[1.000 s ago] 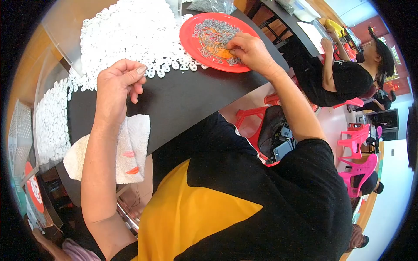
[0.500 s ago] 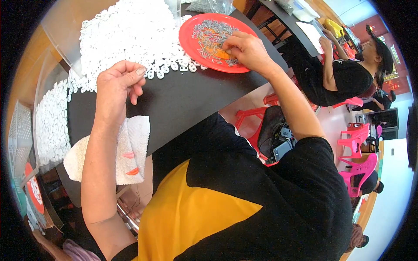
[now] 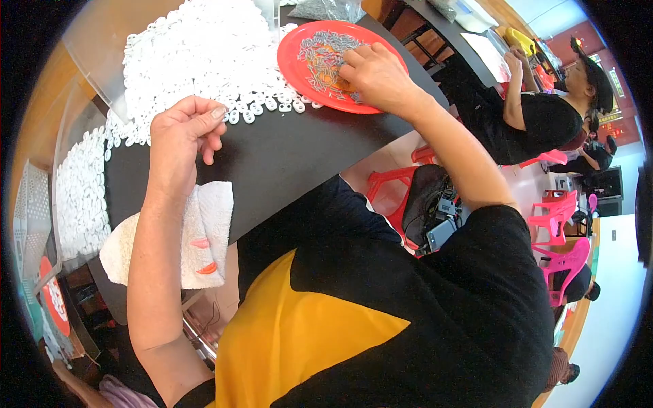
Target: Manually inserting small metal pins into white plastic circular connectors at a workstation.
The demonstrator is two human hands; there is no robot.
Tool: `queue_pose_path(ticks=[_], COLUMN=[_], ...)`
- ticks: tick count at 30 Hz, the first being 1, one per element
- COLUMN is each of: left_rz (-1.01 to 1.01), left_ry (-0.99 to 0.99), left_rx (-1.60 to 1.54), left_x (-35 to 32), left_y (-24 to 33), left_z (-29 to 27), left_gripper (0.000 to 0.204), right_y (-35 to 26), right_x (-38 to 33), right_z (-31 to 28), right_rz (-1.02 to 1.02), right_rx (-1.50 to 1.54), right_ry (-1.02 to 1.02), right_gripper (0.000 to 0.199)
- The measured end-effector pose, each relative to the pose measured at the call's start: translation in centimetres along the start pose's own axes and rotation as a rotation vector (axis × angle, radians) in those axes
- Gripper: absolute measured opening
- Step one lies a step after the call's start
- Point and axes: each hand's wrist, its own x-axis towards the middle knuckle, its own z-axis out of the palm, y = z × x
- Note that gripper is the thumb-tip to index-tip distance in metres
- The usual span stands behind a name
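Risk: small metal pieces (image 3: 326, 58) can slide over the rim of the red plate (image 3: 292, 64), in my judgement, if the right hand (image 3: 377, 75) pushes too hard into the pile; the plate sits close to the far right edge of the worktop (image 3: 286, 149).
Second risk: loose white plastic rings (image 3: 197, 54) lie just beside the plate and could mix with the metal pieces if the plate is bumped.
Right hand: rests on the plate, fingertips pressed into the grey pieces; its grip is curled on them, but I cannot tell whether one piece is already pinched.
Left hand: left hand (image 3: 180, 143) is raised above the dark worktop, its grip clenched, thumb against fingers; something small and white seems pinched there, too small to tell surely.
Metal pieces: thin, grey, shiny, heaped in the middle of the plate.
White rings: small, flat, many, spread over the far left part of the worktop.
Near edge: white cloth (image 3: 197, 238) with orange marks lies under the left forearm.
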Motion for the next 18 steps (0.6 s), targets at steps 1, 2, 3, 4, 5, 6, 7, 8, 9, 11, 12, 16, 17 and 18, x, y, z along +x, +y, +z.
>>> queue_pose_path(ticks=[1, 2, 3, 4, 5, 6, 7, 8, 9, 11, 12, 16, 17, 18], left_rz=[0.002, 0.002, 0.001, 0.001, 0.002, 0.0, -0.002, -0.003, 0.001, 0.002, 0.001, -0.005, -0.005, -0.005], left_ry=[-0.002, -0.002, -0.005, -0.008, -0.007, -0.004, -0.001, 0.001, -0.003, -0.005, -0.012, -0.027, -0.024, -0.026], left_rx=[-0.001, -0.001, -0.006, -0.012, -0.013, -0.01, -0.007, -0.009, -0.005, -0.002, -0.013, -0.031, -0.032, -0.036], left_x=[0.0, 0.0, 0.0, 0.0, 0.0, 0.0, 0.0, -0.1, -0.1, 0.0, 0.0, 0.2, 0.2, 0.2], left_y=[0.0, 0.0, 0.0, 0.0, 0.0, 0.0, 0.1, 0.1, 0.1, 0.0, 0.0, -0.1, -0.1, 0.0], left_z=[0.0, 0.0, -0.1, -0.1, -0.1, -0.1, -0.1, -0.1, 0.0, 0.0, 0.0, -0.1, -0.1, -0.1], left_gripper=[0.008, 0.008, 0.008, 0.008, 0.008, 0.008, 0.008, 0.008, 0.008, 0.008, 0.008, 0.008, 0.008, 0.008], right_y=[-0.1, -0.1, -0.1, 0.0, 0.0, 0.0, 0.1, 0.2, 0.4, 0.6, 0.7, 0.9, 0.9, 0.8], right_x=[0.2, 0.3, 0.5, 0.6, 0.7, 0.8, 0.9, 0.7, 0.5, 0.1, 0.1, -0.6, -0.6, -0.7], right_z=[0.0, 0.0, 0.2, 0.3, 0.4, 0.5, 0.6, 0.9, 1.4, 1.5, 1.3, 1.3, 1.1, 0.8], right_rz=[-0.025, -0.024, -0.046, -0.068, -0.07, -0.047, -0.025, -0.027, 0.012, 0.049, 0.111, 0.277, 0.275, 0.321], right_rx=[0.001, 0.001, -0.015, -0.03, -0.031, -0.02, -0.008, -0.008, 0.036, 0.081, 0.138, 0.305, 0.306, 0.369], right_ry=[-0.035, -0.035, -0.042, -0.048, -0.048, -0.062, -0.076, -0.077, -0.035, 0.006, -0.028, 0.007, 0.007, 0.022], right_gripper=[0.014, 0.014, 0.014, 0.015, 0.015, 0.015, 0.016, 0.016, 0.016, 0.016, 0.016, 0.016, 0.016, 0.015])
